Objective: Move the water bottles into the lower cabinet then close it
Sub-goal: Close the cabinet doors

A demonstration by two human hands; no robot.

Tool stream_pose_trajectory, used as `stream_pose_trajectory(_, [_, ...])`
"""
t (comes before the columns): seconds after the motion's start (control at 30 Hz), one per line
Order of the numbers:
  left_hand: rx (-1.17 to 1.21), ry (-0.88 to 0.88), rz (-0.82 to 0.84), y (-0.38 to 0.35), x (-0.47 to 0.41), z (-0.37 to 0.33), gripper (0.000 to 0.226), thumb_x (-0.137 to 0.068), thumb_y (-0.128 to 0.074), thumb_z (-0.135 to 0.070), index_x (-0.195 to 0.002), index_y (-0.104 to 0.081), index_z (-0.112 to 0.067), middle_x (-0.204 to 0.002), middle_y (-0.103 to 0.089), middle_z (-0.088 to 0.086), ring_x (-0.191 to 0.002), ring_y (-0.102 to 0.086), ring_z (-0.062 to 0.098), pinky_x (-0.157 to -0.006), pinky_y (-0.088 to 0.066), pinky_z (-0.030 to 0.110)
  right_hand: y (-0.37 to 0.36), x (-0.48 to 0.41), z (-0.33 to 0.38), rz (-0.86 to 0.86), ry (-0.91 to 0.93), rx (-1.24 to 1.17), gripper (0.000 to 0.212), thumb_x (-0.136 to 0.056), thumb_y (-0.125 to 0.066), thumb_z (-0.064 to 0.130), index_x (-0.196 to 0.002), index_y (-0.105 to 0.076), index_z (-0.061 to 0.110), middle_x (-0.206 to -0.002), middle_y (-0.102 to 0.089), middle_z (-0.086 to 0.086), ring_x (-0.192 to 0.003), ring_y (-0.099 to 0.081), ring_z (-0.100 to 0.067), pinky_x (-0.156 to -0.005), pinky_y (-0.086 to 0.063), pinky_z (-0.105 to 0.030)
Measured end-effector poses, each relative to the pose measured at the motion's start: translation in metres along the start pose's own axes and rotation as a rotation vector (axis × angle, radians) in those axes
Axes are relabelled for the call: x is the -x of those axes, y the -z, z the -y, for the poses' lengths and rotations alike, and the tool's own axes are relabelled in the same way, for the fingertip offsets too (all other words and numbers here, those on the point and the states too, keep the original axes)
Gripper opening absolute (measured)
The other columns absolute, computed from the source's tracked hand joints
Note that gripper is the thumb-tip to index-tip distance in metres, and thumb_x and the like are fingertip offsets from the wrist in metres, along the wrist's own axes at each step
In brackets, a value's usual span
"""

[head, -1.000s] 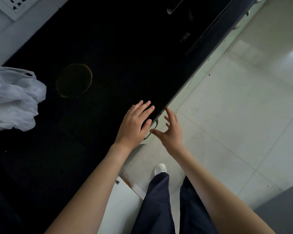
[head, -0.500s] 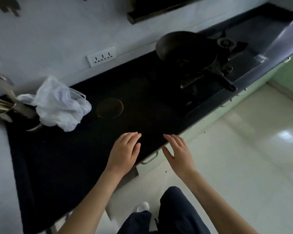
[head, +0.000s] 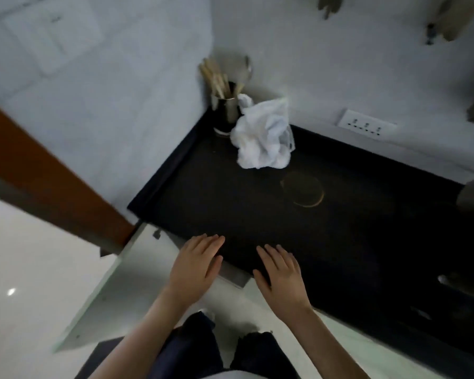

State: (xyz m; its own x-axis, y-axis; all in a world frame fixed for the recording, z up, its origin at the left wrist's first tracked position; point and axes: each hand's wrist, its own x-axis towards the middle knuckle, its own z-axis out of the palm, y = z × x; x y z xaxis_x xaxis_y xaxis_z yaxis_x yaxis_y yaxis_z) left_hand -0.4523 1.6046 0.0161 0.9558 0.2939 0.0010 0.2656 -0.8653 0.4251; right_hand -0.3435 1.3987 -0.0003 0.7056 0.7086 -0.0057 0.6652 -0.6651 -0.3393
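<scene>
I see no water bottles in the head view. My left hand (head: 196, 265) hovers flat with spread fingers over the front edge of the black countertop (head: 244, 209). My right hand (head: 281, 273) is beside it, also flat and holding nothing, over the same edge. Below and to the left of my left hand, the white door of the lower cabinet (head: 107, 291) stands swung open toward the floor side. The inside of the cabinet is hidden under the counter.
A crumpled white plastic bag (head: 263, 138) lies at the counter's back corner next to a metal utensil cup (head: 226, 110) with chopsticks. A wall socket (head: 365, 125) is behind. A round ring mark (head: 303, 191) shows on the counter. A brown door frame (head: 49, 184) is at left.
My view has swung left, from the stove and wok side to the counter's left corner. Both hands stay flat and empty near the counter's front edge; the open cabinet door has come into view.
</scene>
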Motion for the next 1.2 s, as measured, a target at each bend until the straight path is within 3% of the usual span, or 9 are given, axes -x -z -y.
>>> stream_pose_trajectory(0.13, [-0.043, 0.280, -0.068, 0.008, 0.057, 0.014, 0.054, -0.099, -0.030, -0.044, -0.145, -0.046, -0.023, -0.145, -0.052, 0.001, -0.138, -0.042, 0.028, -0.116, -0.029, 0.048, -0.009, -0.029, 0.022, 0.110, 0.285, 0.040, 0.054, -0.097, -0.035, 0.047, -0.143, -0.048, 0.023, -0.145, -0.053, -0.003, -0.136, -0.046, -0.032, -0.109, -0.039, -0.053])
stream_pose_trajectory(0.27, [-0.075, 0.479, -0.131, 0.019, 0.104, 0.027, 0.054, -0.100, -0.025, -0.045, -0.149, -0.039, -0.027, -0.153, -0.042, -0.002, -0.145, -0.031, 0.027, -0.121, -0.014, 0.042, -0.020, -0.050, 0.061, 0.189, 0.477, 0.071, 0.056, -0.096, -0.035, 0.046, -0.147, -0.042, 0.025, -0.147, -0.051, -0.003, -0.135, -0.047, -0.033, -0.107, -0.042, -0.054])
stream_pose_trajectory(0.37, [-0.082, 0.577, -0.181, 0.026, 0.129, 0.045, 0.053, -0.100, -0.028, -0.045, -0.148, -0.042, -0.026, -0.151, -0.045, 0.000, -0.143, -0.036, 0.027, -0.120, -0.015, 0.041, -0.029, -0.060, 0.093, 0.238, 0.558, 0.087, 0.056, -0.097, -0.031, 0.045, -0.149, -0.038, 0.026, -0.149, -0.049, -0.003, -0.138, -0.044, -0.032, -0.109, -0.040, -0.052])
stream_pose_trajectory(0.63, [-0.048, 0.812, -0.203, 0.017, 0.157, 0.132, 0.061, -0.096, -0.022, -0.049, -0.150, -0.037, -0.024, -0.153, -0.042, 0.004, -0.142, -0.034, 0.034, -0.118, -0.024, 0.054, -0.085, -0.100, 0.132, 0.383, 0.662, 0.053, 0.060, -0.098, -0.024, 0.047, -0.153, -0.031, 0.026, -0.160, -0.030, 0.001, -0.151, -0.018, -0.025, -0.122, -0.020, -0.047])
stream_pose_trajectory(0.83, [-0.011, 0.980, -0.113, -0.019, 0.162, 0.184, 0.058, -0.100, -0.045, -0.041, -0.152, -0.031, -0.022, -0.151, -0.042, 0.013, -0.138, -0.037, 0.036, -0.115, -0.028, 0.050, -0.119, -0.130, 0.113, 0.388, 0.626, 0.107, 0.058, -0.101, -0.047, 0.031, -0.155, -0.027, 0.025, -0.162, -0.026, 0.000, -0.151, -0.015, -0.022, -0.122, -0.014, -0.049])
stream_pose_trajectory(0.97, [-0.031, 1.018, -0.099, -0.042, 0.166, 0.188, 0.053, -0.097, -0.051, -0.039, -0.144, -0.043, -0.015, -0.135, -0.054, 0.016, -0.121, -0.049, 0.036, -0.103, -0.039, 0.046, -0.128, -0.138, 0.093, 0.391, 0.648, 0.154, 0.059, -0.098, -0.039, 0.037, -0.154, -0.030, 0.022, -0.162, -0.026, -0.001, -0.151, -0.015, -0.019, -0.123, -0.012, -0.045])
stream_pose_trajectory(1.07, [-0.092, 1.065, -0.162, -0.050, 0.162, 0.183, 0.043, -0.095, -0.058, -0.029, -0.132, -0.053, -0.007, -0.114, -0.063, 0.017, -0.096, -0.059, 0.038, -0.080, -0.048, 0.045, -0.134, -0.141, 0.083, 0.381, 0.694, 0.168, 0.060, -0.096, -0.040, 0.036, -0.154, -0.030, 0.021, -0.163, -0.022, -0.001, -0.152, -0.011, -0.019, -0.124, -0.009, -0.045])
stream_pose_trajectory(1.2, [-0.070, 1.030, -0.239, -0.072, 0.158, 0.157, 0.016, -0.088, -0.064, -0.009, -0.104, -0.065, -0.004, -0.090, -0.062, 0.016, -0.075, -0.056, 0.037, -0.058, -0.040, 0.036, -0.137, -0.142, 0.079, 0.355, 0.742, 0.155, 0.061, -0.096, -0.050, 0.030, -0.153, -0.031, 0.021, -0.162, -0.023, -0.004, -0.151, -0.013, -0.022, -0.123, -0.008, -0.046])
